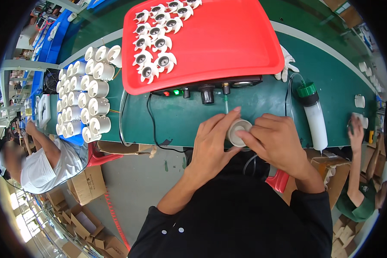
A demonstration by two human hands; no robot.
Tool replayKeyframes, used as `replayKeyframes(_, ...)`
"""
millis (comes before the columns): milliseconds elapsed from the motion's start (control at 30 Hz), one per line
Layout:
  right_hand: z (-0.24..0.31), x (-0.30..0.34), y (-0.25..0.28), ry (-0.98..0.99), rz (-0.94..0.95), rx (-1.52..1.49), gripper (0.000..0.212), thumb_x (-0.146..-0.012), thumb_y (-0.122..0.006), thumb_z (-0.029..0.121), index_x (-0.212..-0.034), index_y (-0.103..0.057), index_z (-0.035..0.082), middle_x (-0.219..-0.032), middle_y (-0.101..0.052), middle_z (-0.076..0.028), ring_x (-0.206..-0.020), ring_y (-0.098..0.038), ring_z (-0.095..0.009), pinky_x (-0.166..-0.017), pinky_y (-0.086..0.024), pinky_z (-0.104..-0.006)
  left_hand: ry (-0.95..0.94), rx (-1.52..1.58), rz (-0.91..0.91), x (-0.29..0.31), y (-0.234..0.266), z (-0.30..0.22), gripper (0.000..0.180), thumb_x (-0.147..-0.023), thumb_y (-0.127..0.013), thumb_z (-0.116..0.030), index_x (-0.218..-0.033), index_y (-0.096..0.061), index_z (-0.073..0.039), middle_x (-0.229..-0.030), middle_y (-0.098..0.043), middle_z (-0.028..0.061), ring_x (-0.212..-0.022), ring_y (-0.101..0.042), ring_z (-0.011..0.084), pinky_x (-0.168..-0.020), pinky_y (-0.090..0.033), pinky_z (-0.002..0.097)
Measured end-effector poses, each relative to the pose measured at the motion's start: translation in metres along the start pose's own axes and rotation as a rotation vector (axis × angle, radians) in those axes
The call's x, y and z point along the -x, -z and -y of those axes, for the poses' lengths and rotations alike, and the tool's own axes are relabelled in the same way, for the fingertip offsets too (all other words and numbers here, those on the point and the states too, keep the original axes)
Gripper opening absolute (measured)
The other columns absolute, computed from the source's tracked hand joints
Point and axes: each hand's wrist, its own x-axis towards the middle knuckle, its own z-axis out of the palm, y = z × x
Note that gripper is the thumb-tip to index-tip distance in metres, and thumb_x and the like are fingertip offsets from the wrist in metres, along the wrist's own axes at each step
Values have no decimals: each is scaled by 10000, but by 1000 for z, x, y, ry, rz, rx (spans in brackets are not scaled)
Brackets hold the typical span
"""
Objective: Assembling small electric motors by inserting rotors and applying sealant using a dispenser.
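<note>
A white cup-shaped plastic housing (pixel 233 136) is between my hands at the table's front edge, its round opening facing up. My left hand (pixel 210 144) grips its left side, with fingers and thumb curved around the wall. From the right, my right hand (pixel 277 139) is closed on it, the thumb reaching over the rim into the opening. What lies under that thumb is hidden. Just beyond the hands stands a black control box (pixel 241 82) with knobs and lit buttons. On it rests a red tray (pixel 228 43) with white bladed impellers (pixel 160 43) along its left side.
Rows of white cup-shaped housings (pixel 98 107) fill the left of the green table (pixel 159 120). A green-capped dispensing syringe (pixel 317 124) with a tube lies at right, and a white glove (pixel 290 62) beside the tray. Co-workers sit at left and right; one hand (pixel 356 133) is near another housing.
</note>
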Motion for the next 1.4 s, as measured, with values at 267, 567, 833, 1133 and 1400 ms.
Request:
replayKeyframes(267,6,-9,13,14,-35,-83,192,-813,-717,111,-686,-605,19,-628,-552,-91,-564,-558,-273,-487,-424,-385,-47,17,-18,-12,7,-3,870,-604,-834,-17,-1396,-477,-52,-1165,-611,99,-1082,-554,298,-889,-437,399)
replayKeyframes(567,25,8,23,-96,-70,-52,126,-784,-692,3,-684,-616,-12,-599,-506,-113,-522,-495,-279,-490,-346,-364,46,202,-91,11,17,-3,838,-697,-842,-126,-1421,-425,-65,-1290,-587,104,-1176,-542,310,-1000,-420,403)
replayKeyframes(833,-20,48,-52,-460,-221,-299,212,-957,-601,144,-838,-635,-29,-691,-563,-21,-612,-467,-79,-559,-364,-246,332,162,-527,32,108,20,688,-740,-831,-186,-1344,-523,-65,-1307,-578,128,-1210,-556,273,-1045,-414,358)
replayKeyframes(1133,-22,21,-91,-479,-196,-115,112,-903,-630,86,-871,-619,-21,-690,-554,-90,-557,-480,-170,-532,-399,-318,348,-161,-653,-8,192,67,560,-800,-758,-170,-1293,-515,-63,-1206,-639,161,-1134,-624,281,-970,-463,362)
replayKeyframes(1400,-28,28,-117,-359,-397,53,71,-861,-667,76,-871,-627,19,-671,-542,-79,-540,-494,-201,-518,-402,-351,111,-720,-481,-47,206,155,609,-741,-800,-279,-1272,-560,-104,-1504,-350,227,-1400,-287,458,-1111,-294,541)
